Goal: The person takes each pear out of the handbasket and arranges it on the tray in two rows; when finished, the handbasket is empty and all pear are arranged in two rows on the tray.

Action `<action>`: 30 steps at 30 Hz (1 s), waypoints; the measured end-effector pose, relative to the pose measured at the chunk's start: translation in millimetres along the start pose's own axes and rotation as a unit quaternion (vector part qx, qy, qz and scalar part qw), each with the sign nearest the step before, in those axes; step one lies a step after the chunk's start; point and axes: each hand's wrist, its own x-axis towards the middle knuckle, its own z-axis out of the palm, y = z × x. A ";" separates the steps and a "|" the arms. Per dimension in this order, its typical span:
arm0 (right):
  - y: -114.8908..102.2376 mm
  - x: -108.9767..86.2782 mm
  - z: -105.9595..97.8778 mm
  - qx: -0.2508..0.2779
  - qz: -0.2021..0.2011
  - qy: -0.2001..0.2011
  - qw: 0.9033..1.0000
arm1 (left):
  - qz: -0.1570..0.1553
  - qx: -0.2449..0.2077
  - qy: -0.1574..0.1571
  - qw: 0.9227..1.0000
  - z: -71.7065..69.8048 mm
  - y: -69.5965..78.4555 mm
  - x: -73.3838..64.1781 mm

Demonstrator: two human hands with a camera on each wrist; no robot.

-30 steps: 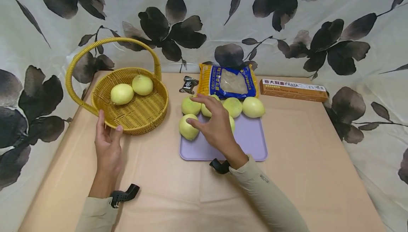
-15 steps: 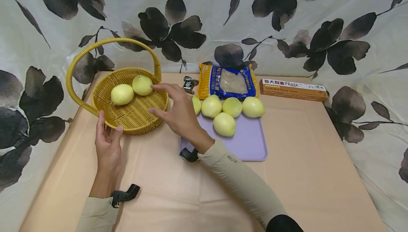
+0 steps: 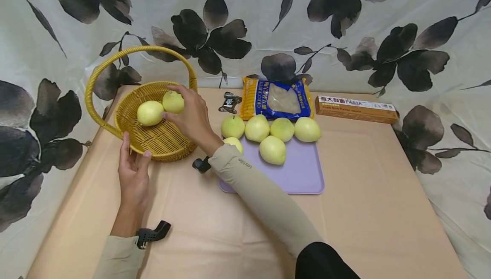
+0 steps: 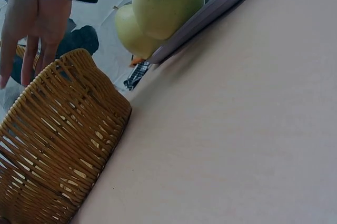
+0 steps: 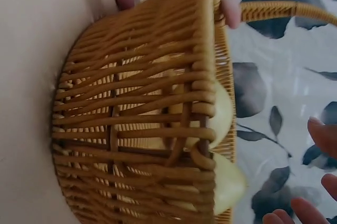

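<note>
My left hand [image 3: 133, 181] rests against the near left wall of the yellow wicker basket [image 3: 180, 148]. Its fingers [image 5: 227, 3] touch the outside and rim in the right wrist view. Two pale green pears [image 3: 150, 113] lie inside, partly hidden by the wall. My right hand [image 3: 190, 115] hovers over the basket's right side, thumb and fingers spread and nothing held, close to the rear pear [image 3: 175, 100]. Several more pears [image 3: 272, 150] sit on the lilac tray [image 3: 299, 179]; the right forearm covers part of one at its left.
Behind the tray lies a blue and yellow pasta bag [image 3: 281, 98], with a small black wrapped packet [image 3: 230, 102] to its left. A long brown pasta box [image 3: 356, 108] lies at the back right. The tall basket handle [image 3: 91, 89] arches over the basket.
My right hand has moved left from above the tray to above the basket, empty throughout. The left hand has stayed at the basket, and the pears have not moved.
</note>
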 end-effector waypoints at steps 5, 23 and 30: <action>4.7 16.7 11.3 -0.020 0.030 -0.014 0.999 | 0.001 0.006 -0.001 1.000 0.1 -0.1 1.1; 34.7 43.8 40.6 -0.112 0.038 -0.076 0.990 | -0.006 0.004 -0.001 1.000 2.6 1.6 -0.1; 34.2 43.9 47.8 -0.158 0.008 -0.081 0.984 | 0.003 0.011 0.002 1.000 -0.1 1.5 -0.9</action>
